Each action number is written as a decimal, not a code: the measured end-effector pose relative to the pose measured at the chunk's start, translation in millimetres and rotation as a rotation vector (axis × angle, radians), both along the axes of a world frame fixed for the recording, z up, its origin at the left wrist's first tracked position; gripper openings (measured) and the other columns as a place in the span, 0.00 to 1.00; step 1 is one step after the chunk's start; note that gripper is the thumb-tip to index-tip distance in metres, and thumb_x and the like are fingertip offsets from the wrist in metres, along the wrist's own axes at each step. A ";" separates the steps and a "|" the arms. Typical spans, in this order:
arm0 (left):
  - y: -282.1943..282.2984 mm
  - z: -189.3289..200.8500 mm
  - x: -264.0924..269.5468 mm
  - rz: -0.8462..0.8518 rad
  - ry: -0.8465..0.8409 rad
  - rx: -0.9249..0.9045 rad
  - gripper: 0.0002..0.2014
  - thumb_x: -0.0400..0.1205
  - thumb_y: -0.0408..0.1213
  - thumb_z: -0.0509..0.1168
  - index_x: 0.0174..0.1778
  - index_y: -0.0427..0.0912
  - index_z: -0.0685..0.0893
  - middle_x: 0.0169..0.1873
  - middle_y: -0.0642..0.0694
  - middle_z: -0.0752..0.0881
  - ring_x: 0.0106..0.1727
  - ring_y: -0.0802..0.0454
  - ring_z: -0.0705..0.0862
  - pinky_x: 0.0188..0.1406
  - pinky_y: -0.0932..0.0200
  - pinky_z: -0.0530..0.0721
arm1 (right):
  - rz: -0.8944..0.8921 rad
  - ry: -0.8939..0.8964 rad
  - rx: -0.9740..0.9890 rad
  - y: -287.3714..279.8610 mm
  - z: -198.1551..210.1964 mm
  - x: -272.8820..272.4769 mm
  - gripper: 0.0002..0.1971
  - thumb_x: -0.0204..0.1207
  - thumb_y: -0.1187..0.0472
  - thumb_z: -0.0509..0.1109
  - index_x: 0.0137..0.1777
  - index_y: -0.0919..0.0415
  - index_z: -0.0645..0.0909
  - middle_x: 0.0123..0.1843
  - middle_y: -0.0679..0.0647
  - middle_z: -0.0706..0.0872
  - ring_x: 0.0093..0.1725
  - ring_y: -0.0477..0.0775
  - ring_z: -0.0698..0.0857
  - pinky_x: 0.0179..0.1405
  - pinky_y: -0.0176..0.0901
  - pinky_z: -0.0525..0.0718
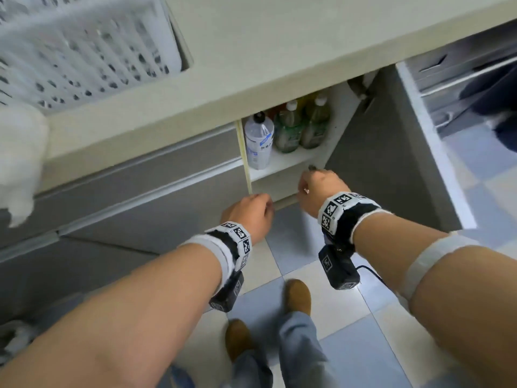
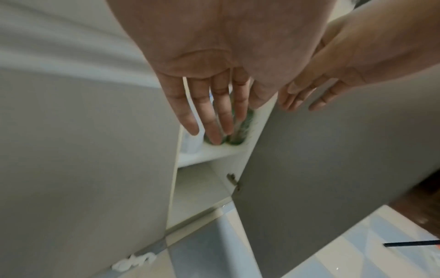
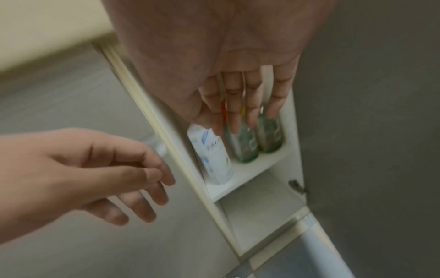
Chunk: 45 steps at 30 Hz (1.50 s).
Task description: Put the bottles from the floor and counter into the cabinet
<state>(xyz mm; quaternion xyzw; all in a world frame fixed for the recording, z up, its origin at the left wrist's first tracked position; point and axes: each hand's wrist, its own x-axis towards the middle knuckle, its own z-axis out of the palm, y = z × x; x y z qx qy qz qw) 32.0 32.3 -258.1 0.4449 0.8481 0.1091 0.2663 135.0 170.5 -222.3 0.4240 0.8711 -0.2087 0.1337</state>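
While I stand at the open cabinet (image 1: 293, 161), my left hand (image 1: 249, 212) and right hand (image 1: 319, 191) hang before it, fingers (image 2: 221, 112) relaxed and holding nothing. Bottles (image 1: 285, 130) stand upright together on the upper shelf, beside the swung-out door (image 1: 386, 152).

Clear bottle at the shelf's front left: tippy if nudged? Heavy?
The clear bottle looks tall and narrow, standing upright at the shelf edge, so it would probably tip easily. It seems largely full, so likely heavy for its size. The smooth plastic and label may be somewhat slippery.
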 end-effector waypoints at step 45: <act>-37.4 220.9 -71.6 0.440 0.124 0.032 0.11 0.85 0.36 0.56 0.57 0.49 0.82 0.49 0.49 0.88 0.45 0.47 0.86 0.47 0.47 0.88 | -0.523 0.260 -1.043 29.8 146.8 -103.7 0.08 0.81 0.69 0.59 0.46 0.69 0.79 0.48 0.60 0.89 0.40 0.58 0.90 0.32 0.49 0.85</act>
